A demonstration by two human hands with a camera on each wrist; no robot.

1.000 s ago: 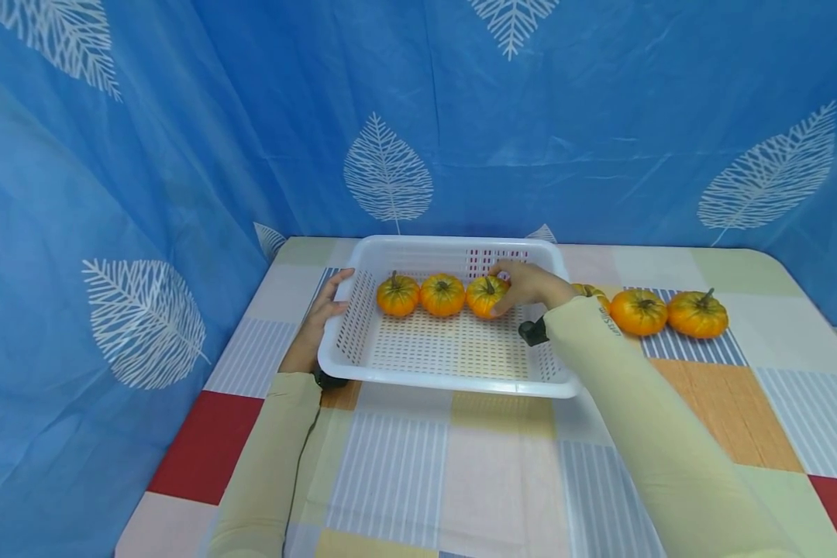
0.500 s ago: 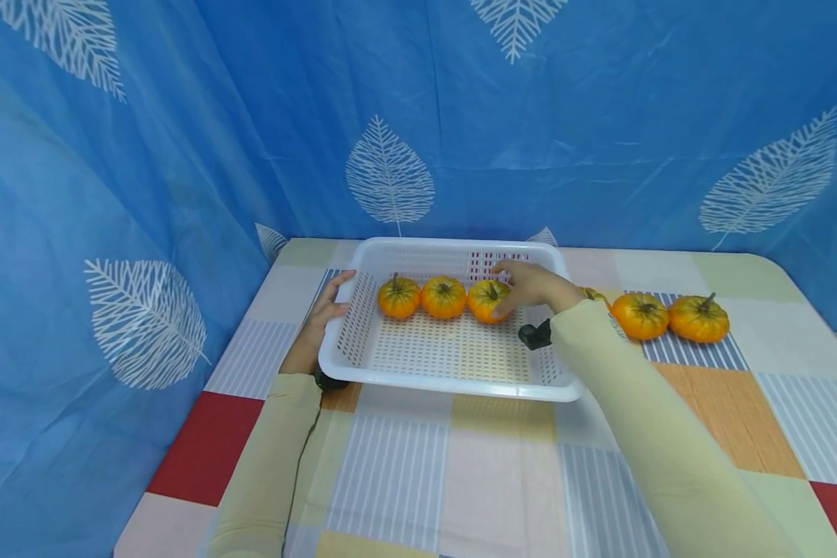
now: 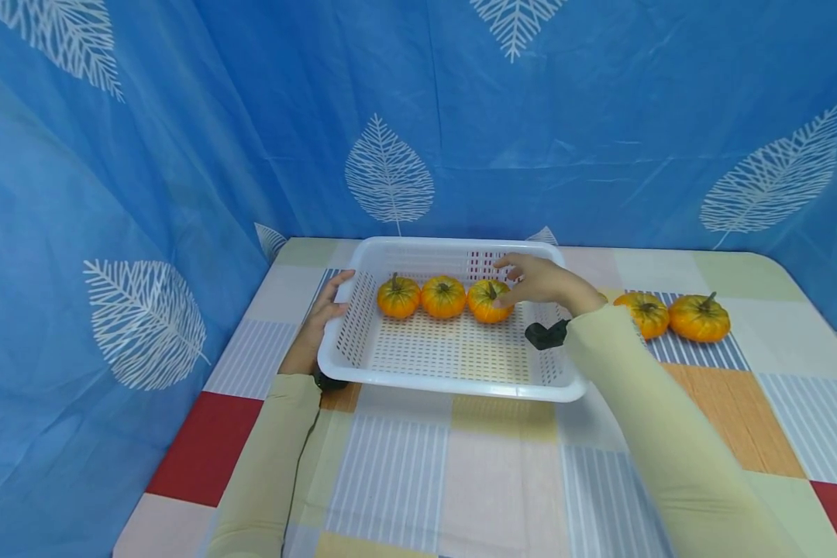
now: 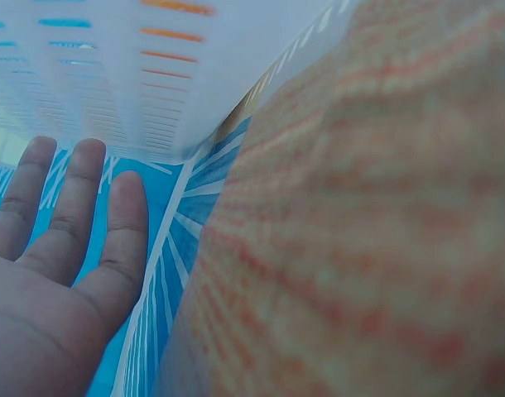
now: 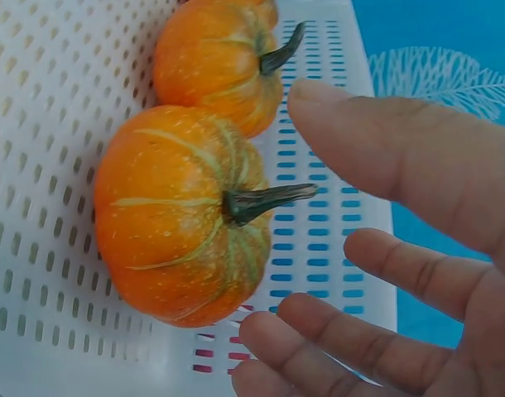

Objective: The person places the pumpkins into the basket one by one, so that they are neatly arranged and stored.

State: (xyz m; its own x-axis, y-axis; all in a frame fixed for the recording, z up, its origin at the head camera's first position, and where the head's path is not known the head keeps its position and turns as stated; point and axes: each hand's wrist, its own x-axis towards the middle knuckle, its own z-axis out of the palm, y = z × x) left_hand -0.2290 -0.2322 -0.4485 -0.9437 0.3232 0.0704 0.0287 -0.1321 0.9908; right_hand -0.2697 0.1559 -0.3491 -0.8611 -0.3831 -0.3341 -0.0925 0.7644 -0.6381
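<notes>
A white perforated plastic basket point(image 3: 453, 389) stands on the table with three small orange pumpkins in a row inside: left point(image 3: 398, 297), middle point(image 3: 442, 297) and right point(image 3: 487, 304). My left hand point(image 3: 316, 322) is at the basket's left side, thumb and fingers at the rim. In the left wrist view its fingers point(image 4: 62, 223) reach out straight beneath the basket wall point(image 4: 228, 25). Over the right pumpkin point(image 5: 170, 223) hovers my right hand point(image 3: 544, 280), fingers spread and holding nothing. The right wrist view shows a gap between its thumb point(image 5: 401, 149) and the pumpkin's stem.
Right of the basket, two more pumpkins, one point(image 3: 645, 316) beside another point(image 3: 700, 318), sit on the checked tablecloth point(image 3: 397, 473). A further one is almost wholly hidden behind my right sleeve point(image 3: 642, 387). A blue curtain point(image 3: 460, 155) with white leaves hangs behind the table.
My right hand has let go of the right pumpkin, opened its fingers and drawn back a little to the right. The left hand and the basket have stayed in place.
</notes>
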